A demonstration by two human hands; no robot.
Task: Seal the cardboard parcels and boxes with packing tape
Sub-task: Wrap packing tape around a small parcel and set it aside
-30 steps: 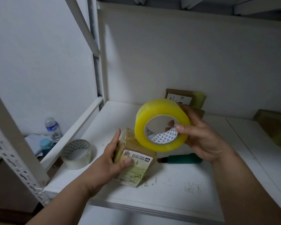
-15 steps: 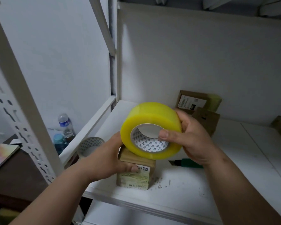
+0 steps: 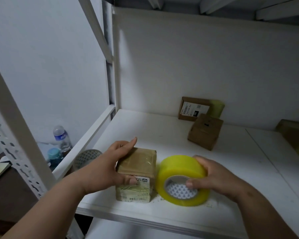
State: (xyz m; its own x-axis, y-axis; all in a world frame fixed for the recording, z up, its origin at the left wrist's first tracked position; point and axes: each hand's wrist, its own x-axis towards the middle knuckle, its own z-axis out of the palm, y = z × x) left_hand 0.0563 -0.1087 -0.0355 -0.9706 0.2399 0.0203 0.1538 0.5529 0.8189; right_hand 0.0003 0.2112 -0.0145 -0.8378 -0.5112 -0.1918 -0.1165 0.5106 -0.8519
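Note:
A small cardboard parcel (image 3: 136,169) wrapped in tape stands upright near the front edge of the white shelf (image 3: 162,128), a printed label on its near face. My left hand (image 3: 109,168) grips it from the left, thumb on the label and fingers over the top. Right beside the parcel a big roll of yellow packing tape (image 3: 179,171) rests on the shelf. My right hand (image 3: 216,176) holds the roll, thumb inside the core and fingers over its outer side.
Two more cardboard boxes, one flat with a label (image 3: 193,108) and one plain (image 3: 204,131), lie at the back right, and another box (image 3: 295,137) at the far right. A second tape roll (image 3: 86,158) sits left of the shelf. Bottles (image 3: 61,137) stand below left.
My right hand has lowered the yellow roll from above the parcel down onto the shelf at the parcel's right. My left hand still grips the parcel, which now stands upright.

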